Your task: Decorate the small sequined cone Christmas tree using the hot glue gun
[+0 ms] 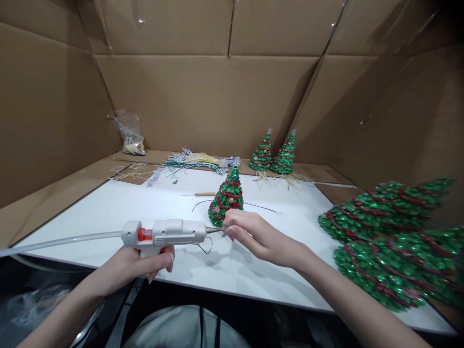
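My left hand [145, 266] is wrapped around the handle of a white glue gun [177, 233], its metal nozzle pointing right. A long clear glue stick [72, 239] runs out of its back to the left. Close to the nozzle tip, my right hand [250, 234] pinches a small clear piece [227, 227], mostly covered by the fingers; its kind I cannot make out. Just behind that hand a small green Christmas tree [232, 193] with red garland stands upright on the white board, its lower right part hidden by the hand.
Two similar small trees [285, 157] stand at the back right. Several larger trees [387, 261] lie on the right side. Bundles of thin wires [199, 160] lie at the back, with a wooden-handled awl [205, 194] before them. A plastic bag [131, 135] sits back left. Cardboard walls [203, 101] enclose the board.
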A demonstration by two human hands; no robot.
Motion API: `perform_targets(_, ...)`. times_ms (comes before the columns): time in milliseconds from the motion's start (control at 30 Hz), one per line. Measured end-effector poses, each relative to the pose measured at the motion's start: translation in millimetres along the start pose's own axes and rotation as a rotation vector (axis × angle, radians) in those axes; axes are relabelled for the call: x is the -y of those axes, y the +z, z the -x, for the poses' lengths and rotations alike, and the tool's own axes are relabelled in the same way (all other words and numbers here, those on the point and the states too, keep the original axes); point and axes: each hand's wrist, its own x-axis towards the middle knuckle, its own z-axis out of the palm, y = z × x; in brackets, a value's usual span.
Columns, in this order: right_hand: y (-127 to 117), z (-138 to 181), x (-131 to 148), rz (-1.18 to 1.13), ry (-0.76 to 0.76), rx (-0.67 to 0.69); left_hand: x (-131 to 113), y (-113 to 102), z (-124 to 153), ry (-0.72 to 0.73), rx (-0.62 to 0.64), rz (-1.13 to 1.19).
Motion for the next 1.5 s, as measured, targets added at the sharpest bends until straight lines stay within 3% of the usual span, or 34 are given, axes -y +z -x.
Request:
perform_targets(700, 0.9, 3.7, 2.7, 0.027, -0.014, -0.007, -0.5, 2.1, 1.5, -0.05, 0.015, -0.049)
perform_targets(933, 1.3, 5.5, 3.0, 0.028, 0.0, -0.008, -5.1, 9.7, 4.2, -0.083, -0.07, 0.027)
perform_targets(1500, 1.3, 9.7, 1.2, 0.034, -0.004, -0.037, 3.9, -1.6, 6.3, -0.07, 0.018, -0.173)
